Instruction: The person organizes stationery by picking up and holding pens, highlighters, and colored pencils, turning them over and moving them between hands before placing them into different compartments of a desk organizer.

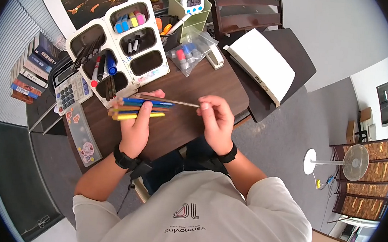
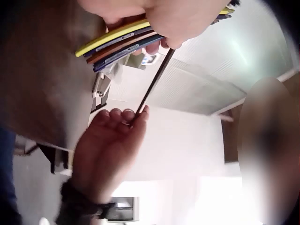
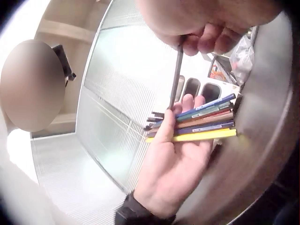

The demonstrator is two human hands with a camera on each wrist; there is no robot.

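My left hand point(image 1: 133, 136) holds a fanned bundle of colored pencils point(image 3: 206, 114), with the thumb across them; yellow, blue and brown barrels show. With the fingertips of my right hand point(image 1: 217, 123) I pinch one end of a dark brown pencil point(image 1: 172, 101). Its other end reaches the left hand's fingers, above the bundle in the head view. In the left wrist view the same brown pencil point(image 2: 154, 84) slants between the two hands. Both hands are over the dark wooden table point(image 1: 179, 133), in front of a white desk organizer point(image 1: 154, 75) with several compartments.
The organizer holds highlighters point(image 1: 131, 22), markers point(image 1: 110, 63) and dark pens. Left of it are a calculator point(image 1: 72, 93) and a stickered pencil case point(image 1: 82, 134). A plastic bag of markers point(image 1: 188, 56), a stapler point(image 1: 215, 57) and a green holder with a timer point(image 1: 193, 2) stand right.
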